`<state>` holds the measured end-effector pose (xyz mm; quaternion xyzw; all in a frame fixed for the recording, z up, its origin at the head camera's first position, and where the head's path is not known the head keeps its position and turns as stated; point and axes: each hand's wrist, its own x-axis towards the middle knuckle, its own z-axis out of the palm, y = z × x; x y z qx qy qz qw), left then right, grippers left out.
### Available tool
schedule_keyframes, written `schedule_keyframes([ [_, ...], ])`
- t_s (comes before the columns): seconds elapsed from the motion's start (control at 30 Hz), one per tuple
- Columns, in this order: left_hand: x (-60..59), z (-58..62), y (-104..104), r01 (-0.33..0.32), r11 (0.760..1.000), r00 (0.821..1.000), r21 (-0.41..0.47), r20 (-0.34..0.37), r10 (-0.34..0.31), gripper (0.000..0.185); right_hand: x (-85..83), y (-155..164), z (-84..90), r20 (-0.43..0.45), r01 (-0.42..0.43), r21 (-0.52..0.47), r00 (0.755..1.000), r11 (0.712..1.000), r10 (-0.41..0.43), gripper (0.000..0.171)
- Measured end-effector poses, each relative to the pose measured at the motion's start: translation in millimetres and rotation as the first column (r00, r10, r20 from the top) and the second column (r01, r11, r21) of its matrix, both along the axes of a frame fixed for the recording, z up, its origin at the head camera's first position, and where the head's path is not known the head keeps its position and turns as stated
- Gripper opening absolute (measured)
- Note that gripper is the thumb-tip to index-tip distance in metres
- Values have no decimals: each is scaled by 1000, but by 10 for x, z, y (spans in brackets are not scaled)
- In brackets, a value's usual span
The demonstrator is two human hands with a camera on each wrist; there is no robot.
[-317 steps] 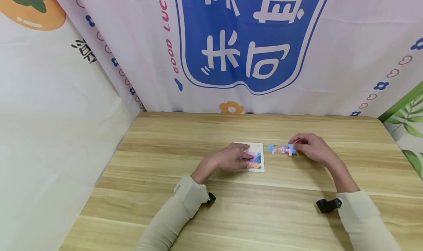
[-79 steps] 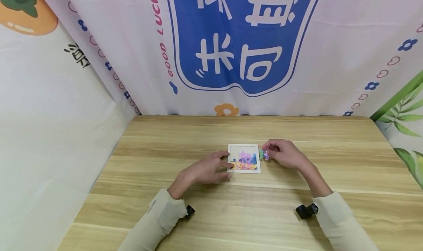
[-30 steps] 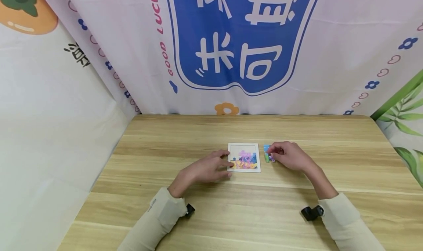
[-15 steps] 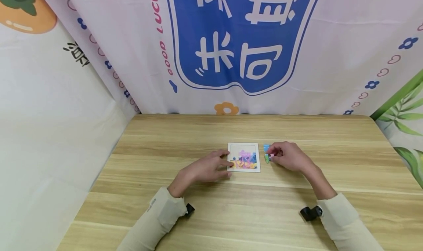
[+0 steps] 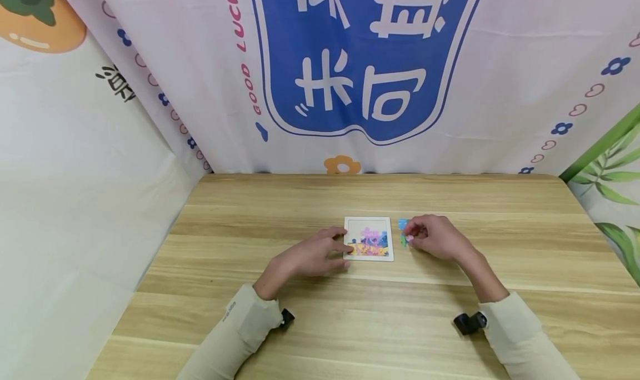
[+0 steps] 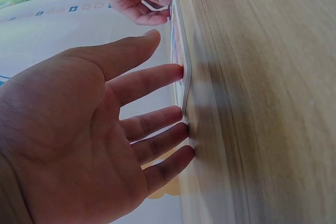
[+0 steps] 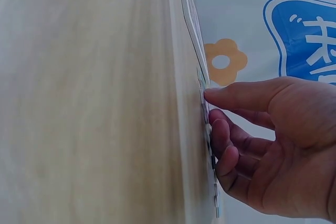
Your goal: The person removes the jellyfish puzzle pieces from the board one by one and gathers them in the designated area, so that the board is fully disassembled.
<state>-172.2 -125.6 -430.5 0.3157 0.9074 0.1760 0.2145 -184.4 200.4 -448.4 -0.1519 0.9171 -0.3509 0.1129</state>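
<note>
A small white-framed puzzle tray lies on the wooden table, its lower half filled with colourful pieces. My left hand is flat beside it, and its straight fingertips touch the tray's left edge. Just right of the tray, my right hand pinches a pink and green puzzle piece low over the table. A blue loose piece lies just behind it. In the right wrist view the right hand has its thumb and curled fingers against the loose pieces.
A printed cloth backdrop hangs along the table's far edge, and a white cloth wall stands on the left. Bare wooden tabletop spreads around the tray on all sides. Black wrist camera mounts sit by both sleeves.
The left hand came off the tray to its left edge long ago and has stayed there. The right hand went from the tray's right edge back to the loose pieces and now fingers one.
</note>
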Motion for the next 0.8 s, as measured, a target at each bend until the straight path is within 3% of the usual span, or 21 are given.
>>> schedule_keyframes([
  [0.8,15,30,-5,-3,1000,1000,7,13,3,44,-17,-41,20,-6,-7,4,1000,1000,7,12],
])
